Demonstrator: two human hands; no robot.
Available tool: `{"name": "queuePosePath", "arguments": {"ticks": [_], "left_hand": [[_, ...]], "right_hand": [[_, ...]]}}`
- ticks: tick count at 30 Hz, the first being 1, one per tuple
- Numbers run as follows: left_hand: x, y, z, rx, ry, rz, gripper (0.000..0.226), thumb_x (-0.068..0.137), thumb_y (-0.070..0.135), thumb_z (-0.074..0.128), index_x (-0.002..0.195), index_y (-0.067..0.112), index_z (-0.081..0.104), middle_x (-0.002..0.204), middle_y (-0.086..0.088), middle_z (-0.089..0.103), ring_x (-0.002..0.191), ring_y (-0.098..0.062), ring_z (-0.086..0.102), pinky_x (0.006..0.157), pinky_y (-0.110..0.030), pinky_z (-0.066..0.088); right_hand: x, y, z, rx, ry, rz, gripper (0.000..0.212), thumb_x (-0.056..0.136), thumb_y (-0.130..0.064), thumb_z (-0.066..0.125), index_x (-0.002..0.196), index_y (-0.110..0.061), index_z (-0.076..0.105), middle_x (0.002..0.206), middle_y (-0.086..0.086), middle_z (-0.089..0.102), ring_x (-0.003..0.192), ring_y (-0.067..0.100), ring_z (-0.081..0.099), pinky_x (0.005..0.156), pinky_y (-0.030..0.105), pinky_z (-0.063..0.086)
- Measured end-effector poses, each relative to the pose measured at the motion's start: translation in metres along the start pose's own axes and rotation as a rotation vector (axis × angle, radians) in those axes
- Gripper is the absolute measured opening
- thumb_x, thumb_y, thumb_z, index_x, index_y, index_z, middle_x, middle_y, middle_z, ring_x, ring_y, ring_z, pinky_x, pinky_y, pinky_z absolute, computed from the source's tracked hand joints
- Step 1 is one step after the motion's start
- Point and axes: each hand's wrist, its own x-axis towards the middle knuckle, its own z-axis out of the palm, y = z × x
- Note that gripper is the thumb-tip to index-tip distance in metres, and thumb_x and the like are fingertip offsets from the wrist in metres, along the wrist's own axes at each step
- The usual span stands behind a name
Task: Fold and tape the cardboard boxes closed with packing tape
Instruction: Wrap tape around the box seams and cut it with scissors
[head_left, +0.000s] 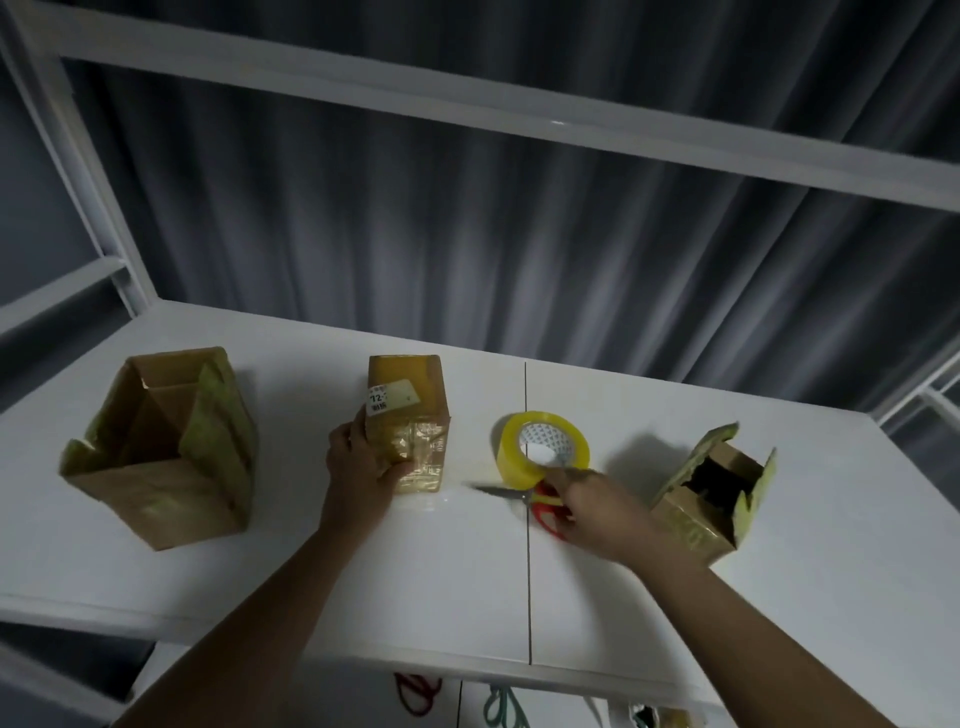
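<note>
Both forearms reach in from the near edge of the white table; left hand grips the near left corner of the middle box, fingers curled round its side; this box stands upright with its top flaps folded shut and glossy tape over its near face. Right hand extends toward the yellow tape roll, its fingers straight and at the roll's near rim; contact cannot be confirmed. Red-handled scissors lie just under that hand, blades pointing left.

Large open box stands at far left, flaps up; small open box sits at right, tilted, flaps loose.

Recommended procedure: hold the middle box firmly against the table; take the roll by its rim; locate the free tape end before lifting; keep the scissors within reach for cutting.
</note>
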Motion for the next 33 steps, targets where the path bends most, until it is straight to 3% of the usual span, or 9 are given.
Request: {"name": "queuePosePath", "arguments": {"ticks": [6, 12, 16, 20, 23, 26, 28, 31, 33], "left_hand": [[0.002, -0.001, -0.003, 0.001, 0.003, 0.015, 0.089, 0.071, 0.019, 0.081, 0.142, 0.001, 0.029, 0.13, -0.022, 0.038, 0.123, -0.034, 0.035, 0.104, -0.043, 0.033], [0.001, -0.002, -0.001, 0.019, 0.009, 0.01, 0.09, 0.071, 0.024, 0.081, 0.141, 0.0, 0.03, 0.13, -0.022, 0.039, 0.12, -0.034, 0.038, 0.1, -0.041, 0.036], [0.001, -0.003, 0.0, 0.011, 0.012, 0.001, 0.089, 0.071, 0.021, 0.08, 0.142, 0.001, 0.03, 0.129, -0.021, 0.039, 0.12, -0.033, 0.038, 0.097, -0.041, 0.039], [0.003, -0.004, -0.002, 0.024, 0.0, -0.006, 0.089, 0.071, 0.021, 0.081, 0.141, 0.0, 0.031, 0.129, -0.021, 0.041, 0.117, -0.034, 0.04, 0.095, -0.042, 0.041], [0.006, -0.006, -0.006, 0.015, -0.035, -0.007, 0.089, 0.069, 0.021, 0.082, 0.14, -0.001, 0.032, 0.127, -0.023, 0.042, 0.116, -0.035, 0.041, 0.096, -0.044, 0.039], [0.007, -0.007, -0.013, -0.043, -0.034, -0.009, 0.088, 0.07, 0.02, 0.081, 0.139, 0.0, 0.032, 0.128, -0.023, 0.04, 0.119, -0.036, 0.039, 0.098, -0.046, 0.039], [0.006, -0.005, -0.02, -0.116, -0.039, -0.031, 0.087, 0.071, 0.021, 0.081, 0.14, 0.001, 0.031, 0.129, -0.021, 0.039, 0.122, -0.035, 0.038, 0.097, -0.044, 0.04], [0.004, 0.0, -0.03, -0.244, -0.07, -0.018, 0.091, 0.064, 0.042, 0.079, 0.137, 0.008, 0.035, 0.125, -0.006, 0.049, 0.114, -0.024, 0.051, 0.085, -0.024, 0.046], [0.002, 0.002, -0.035, -0.261, -0.081, -0.037, 0.101, 0.057, 0.058, 0.067, 0.139, 0.011, 0.03, 0.122, 0.005, 0.047, 0.107, -0.013, 0.05, 0.079, -0.017, 0.042]], "right_hand": [[0.038, -0.018, -0.068, -0.575, -0.067, -0.025, 0.074, 0.077, -0.057, 0.064, 0.134, -0.017, 0.037, 0.124, 0.005, 0.055, 0.114, 0.025, 0.052, 0.094, 0.031, 0.037], [0.085, -0.052, -0.078, -0.921, -0.189, -0.141, 0.073, 0.08, -0.043, 0.068, 0.139, -0.016, 0.034, 0.138, 0.004, 0.046, 0.127, 0.024, 0.041, 0.1, 0.029, 0.029], [0.105, -0.071, -0.062, -0.975, -0.279, -0.14, 0.052, 0.094, -0.028, 0.056, 0.141, -0.014, 0.039, 0.144, 0.007, 0.042, 0.133, 0.025, 0.036, 0.106, 0.03, 0.026], [0.098, -0.085, -0.069, -0.989, -0.309, -0.242, 0.037, 0.091, -0.015, 0.06, 0.127, -0.01, 0.054, 0.13, 0.003, 0.056, 0.116, 0.026, 0.056, 0.074, 0.029, 0.042], [0.08, -0.085, -0.068, -0.99, -0.313, -0.331, 0.031, 0.095, -0.021, 0.055, 0.125, -0.013, 0.055, 0.127, 0.001, 0.058, 0.116, 0.026, 0.057, 0.073, 0.029, 0.045], [0.057, -0.076, -0.052, -0.881, -0.283, -0.213, 0.024, 0.097, -0.008, 0.047, 0.117, -0.017, 0.056, 0.113, 0.006, 0.058, 0.117, 0.03, 0.056, 0.057, 0.029, 0.036], [0.045, -0.063, -0.025, -0.746, -0.241, -0.048, 0.028, 0.094, 0.001, 0.046, 0.117, -0.005, 0.06, 0.118, 0.013, 0.061, 0.111, 0.035, 0.057, 0.066, 0.032, 0.038], [0.027, -0.049, 0.016, -0.575, 0.015, 0.026, 0.03, 0.045, -0.008, 0.089, 0.067, 0.001, 0.071, 0.066, 0.018, 0.064, 0.059, 0.031, 0.063, 0.049, 0.024, 0.045], [0.022, -0.032, 0.04, -0.445, 0.102, 0.023, 0.043, 0.009, -0.005, 0.089, 0.041, -0.004, 0.061, 0.042, 0.006, 0.051, 0.033, 0.02, 0.049, 0.033, 0.013, 0.031]]}}
